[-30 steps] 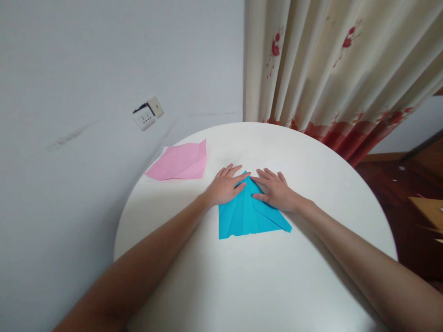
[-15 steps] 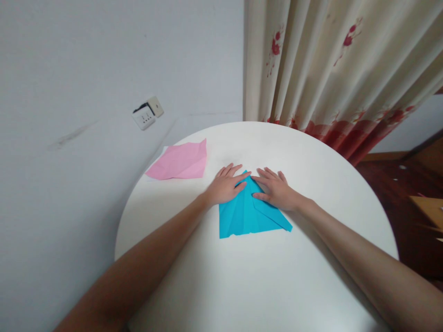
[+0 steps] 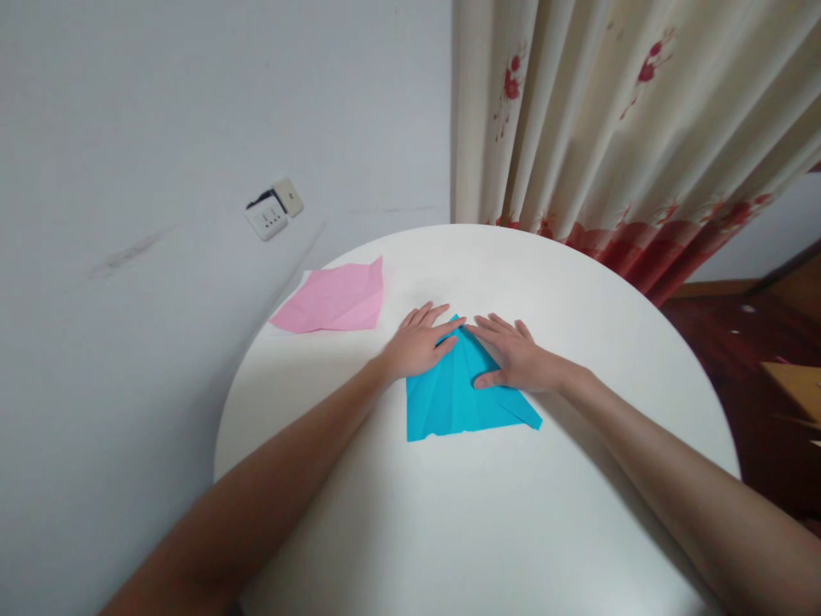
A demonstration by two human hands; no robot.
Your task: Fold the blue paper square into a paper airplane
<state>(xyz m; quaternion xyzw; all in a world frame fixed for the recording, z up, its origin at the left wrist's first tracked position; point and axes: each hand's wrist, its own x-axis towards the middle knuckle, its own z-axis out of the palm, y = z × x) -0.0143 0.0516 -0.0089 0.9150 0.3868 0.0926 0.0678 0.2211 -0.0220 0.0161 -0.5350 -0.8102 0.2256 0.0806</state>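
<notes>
A blue sheet of paper (image 3: 449, 402) lies on the white round table, creased, with a flap folded over along its right side and a pointed top. My left hand (image 3: 416, 344) rests flat on its upper left edge, fingers spread, index fingertip near the point. On the folded right side lies my right hand (image 3: 510, 352), fingers stretched out, the index fingertip close to the left one and the thumb lower down on the flap. Part of each upper paper edge is hidden under the hands.
A pink sheet of paper (image 3: 337, 298) lies at the table's far left, with a white edge showing beneath it. Behind the round table (image 3: 475, 530) are a wall with a socket (image 3: 266, 217) and a patterned curtain (image 3: 577, 111). Wooden furniture (image 3: 795, 385) stands at the right.
My right thumb has moved down along the folded flap, and the right hand has tilted slightly. The left hand and the blue paper stay in place.
</notes>
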